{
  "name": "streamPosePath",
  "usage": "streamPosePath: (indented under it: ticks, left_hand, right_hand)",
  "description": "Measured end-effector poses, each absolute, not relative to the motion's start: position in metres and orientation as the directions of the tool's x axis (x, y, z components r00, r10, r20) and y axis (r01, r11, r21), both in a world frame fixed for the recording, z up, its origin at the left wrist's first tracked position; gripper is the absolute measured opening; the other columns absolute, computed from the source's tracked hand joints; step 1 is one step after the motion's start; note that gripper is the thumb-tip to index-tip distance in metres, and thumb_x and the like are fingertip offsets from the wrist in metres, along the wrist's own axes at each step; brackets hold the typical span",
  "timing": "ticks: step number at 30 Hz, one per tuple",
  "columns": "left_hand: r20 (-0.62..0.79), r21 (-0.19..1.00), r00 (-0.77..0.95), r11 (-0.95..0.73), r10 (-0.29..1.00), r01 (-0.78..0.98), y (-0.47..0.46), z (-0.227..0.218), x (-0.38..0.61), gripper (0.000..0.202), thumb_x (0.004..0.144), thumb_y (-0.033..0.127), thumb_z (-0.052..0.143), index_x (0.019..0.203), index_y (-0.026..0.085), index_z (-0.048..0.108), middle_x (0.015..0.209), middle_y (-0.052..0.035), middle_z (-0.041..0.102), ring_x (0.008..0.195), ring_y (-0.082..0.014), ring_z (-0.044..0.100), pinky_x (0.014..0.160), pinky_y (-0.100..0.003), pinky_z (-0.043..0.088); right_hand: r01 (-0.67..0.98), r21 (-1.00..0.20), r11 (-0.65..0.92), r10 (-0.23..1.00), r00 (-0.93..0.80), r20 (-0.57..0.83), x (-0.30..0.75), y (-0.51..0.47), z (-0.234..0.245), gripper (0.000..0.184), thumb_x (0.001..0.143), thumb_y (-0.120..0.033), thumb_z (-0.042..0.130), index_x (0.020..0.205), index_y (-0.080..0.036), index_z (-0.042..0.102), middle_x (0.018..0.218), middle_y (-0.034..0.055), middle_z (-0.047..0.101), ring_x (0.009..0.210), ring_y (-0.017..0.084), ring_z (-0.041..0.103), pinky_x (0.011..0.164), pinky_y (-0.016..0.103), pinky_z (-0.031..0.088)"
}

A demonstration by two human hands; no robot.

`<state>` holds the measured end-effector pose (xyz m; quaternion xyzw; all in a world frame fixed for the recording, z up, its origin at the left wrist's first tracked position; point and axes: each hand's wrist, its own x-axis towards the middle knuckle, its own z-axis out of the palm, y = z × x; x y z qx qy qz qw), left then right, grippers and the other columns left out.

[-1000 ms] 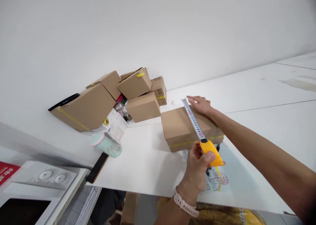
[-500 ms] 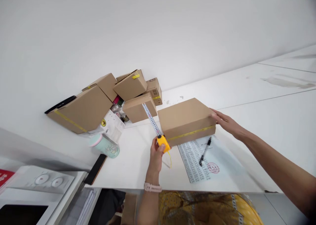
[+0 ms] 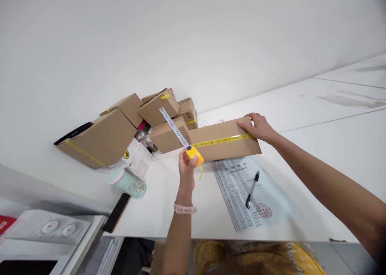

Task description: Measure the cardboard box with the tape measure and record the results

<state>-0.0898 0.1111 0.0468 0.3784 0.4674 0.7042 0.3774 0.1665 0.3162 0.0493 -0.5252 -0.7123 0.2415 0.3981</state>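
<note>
My left hand (image 3: 186, 166) is closed round a yellow tape measure (image 3: 194, 154); its white blade (image 3: 174, 127) sticks up and to the left, free in the air. My right hand (image 3: 258, 127) grips the far right end of a brown cardboard box (image 3: 224, 140), which stands tipped on its side, with a strip of yellow tape along the face turned to me. The tape measure sits just at the box's left near corner. A printed sheet (image 3: 241, 188) lies on the white table (image 3: 316, 154) in front of the box, and a black pen (image 3: 252, 189) rests on it.
Several cardboard boxes (image 3: 99, 138) are piled at the back left against the white wall. A mint-green cup (image 3: 128, 182) lies on its side near them, beside a black phone (image 3: 117, 207) at the table's edge. A white cabinet (image 3: 45, 226) stands lower left.
The box has been tipped up from lying flat onto its side. My right hand went from the box's right end to its upper far corner. My left hand rose slightly with the tape measure.
</note>
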Motion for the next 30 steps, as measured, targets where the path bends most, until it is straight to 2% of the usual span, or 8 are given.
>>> streamPosePath:
  ticks: [3, 8, 12, 16, 20, 22, 26, 30]
  left_hand:
    - [0.209, 0.948, -0.269, -0.263, 0.940, -0.182, 0.096, 0.036, -0.061, 0.066, 0.070, 0.047, 0.090, 0.123, 0.023, 0.060, 0.122, -0.0096, 0.067, 0.093, -0.0206, 0.066, 0.080, -0.035, 0.059]
    - [0.066, 0.954, 0.075, -0.041, 0.995, -0.298, 0.092, 0.017, -0.031, 0.069, 0.063, 0.042, 0.094, 0.121, 0.022, 0.061, 0.129, -0.0115, 0.066, 0.093, -0.0208, 0.066, 0.079, -0.037, 0.061]
    - [0.011, 0.939, 0.183, 0.052, 0.983, -0.339, 0.098, 0.007, -0.039, 0.075, 0.059, 0.042, 0.096, 0.121, 0.021, 0.060, 0.129, -0.0134, 0.066, 0.089, -0.0214, 0.068, 0.080, -0.043, 0.063]
    - [-0.005, 0.938, 0.196, 0.072, 0.981, -0.338, 0.099, -0.003, -0.054, 0.074, 0.061, 0.043, 0.095, 0.122, 0.021, 0.058, 0.129, -0.0135, 0.067, 0.092, -0.0246, 0.071, 0.086, -0.050, 0.062]
    - [-0.017, 0.939, 0.206, 0.086, 0.978, -0.332, 0.098, -0.009, -0.061, 0.073, 0.061, 0.046, 0.094, 0.119, 0.021, 0.058, 0.127, -0.0140, 0.068, 0.099, -0.0300, 0.072, 0.089, -0.054, 0.062]
    - [-0.017, 0.939, 0.208, 0.087, 0.978, -0.333, 0.100, -0.009, -0.062, 0.072, 0.061, 0.048, 0.093, 0.117, 0.020, 0.058, 0.127, -0.0146, 0.068, 0.099, -0.0307, 0.073, 0.089, -0.055, 0.062]
    - [-0.017, 0.932, 0.198, 0.087, 0.980, -0.351, 0.102, -0.010, -0.060, 0.070, 0.062, 0.048, 0.094, 0.115, 0.020, 0.057, 0.127, -0.0148, 0.068, 0.100, -0.0312, 0.073, 0.089, -0.055, 0.062]
    - [-0.020, 0.929, 0.209, 0.095, 0.978, -0.358, 0.101, -0.014, -0.058, 0.071, 0.062, 0.047, 0.094, 0.116, 0.020, 0.058, 0.127, -0.0151, 0.068, 0.101, -0.0315, 0.073, 0.090, -0.056, 0.062]
  right_hand:
    - [0.486, -0.800, 0.352, 0.936, -0.190, 0.296, 0.162, 0.319, 0.056, 0.047, 0.084, -0.065, 0.061, 0.109, -0.024, 0.061, 0.124, 0.0144, 0.066, 0.116, 0.036, 0.060, 0.090, 0.049, 0.055]
    - [0.432, -0.820, 0.374, 0.922, -0.266, 0.280, 0.162, 0.327, 0.067, 0.033, 0.084, -0.052, 0.065, 0.102, -0.024, 0.062, 0.111, 0.0107, 0.073, 0.100, 0.031, 0.066, 0.078, 0.044, 0.056]
    - [0.515, -0.736, 0.440, 0.885, -0.386, 0.258, 0.161, 0.344, 0.078, 0.026, 0.084, -0.045, 0.061, 0.101, -0.025, 0.062, 0.109, 0.0104, 0.074, 0.098, 0.030, 0.068, 0.079, 0.044, 0.055]
    - [0.650, -0.569, 0.503, 0.862, -0.424, 0.278, 0.154, 0.355, 0.086, 0.026, 0.085, -0.037, 0.054, 0.106, -0.025, 0.063, 0.111, 0.0112, 0.075, 0.098, 0.032, 0.068, 0.085, 0.047, 0.053]
    - [0.682, -0.447, 0.579, 0.816, -0.483, 0.318, 0.146, 0.358, 0.086, 0.034, 0.087, -0.030, 0.047, 0.115, -0.023, 0.064, 0.109, 0.0108, 0.075, 0.102, 0.032, 0.067, 0.101, 0.051, 0.044]
    - [0.668, -0.415, 0.617, 0.787, -0.509, 0.349, 0.143, 0.358, 0.084, 0.045, 0.087, -0.027, 0.045, 0.127, -0.025, 0.063, 0.112, 0.0104, 0.074, 0.106, 0.032, 0.066, 0.105, 0.052, 0.040]
    - [0.682, -0.301, 0.666, 0.740, -0.556, 0.378, 0.140, 0.354, 0.079, 0.073, 0.084, -0.026, 0.046, 0.157, -0.035, 0.044, 0.114, 0.0125, 0.069, 0.105, 0.035, 0.061, 0.095, 0.055, 0.041]
    - [0.708, -0.209, 0.674, 0.727, -0.587, 0.356, 0.140, 0.355, 0.075, 0.082, 0.082, -0.028, 0.050, 0.161, -0.044, 0.038, 0.117, 0.0146, 0.065, 0.102, 0.037, 0.057, 0.087, 0.056, 0.041]
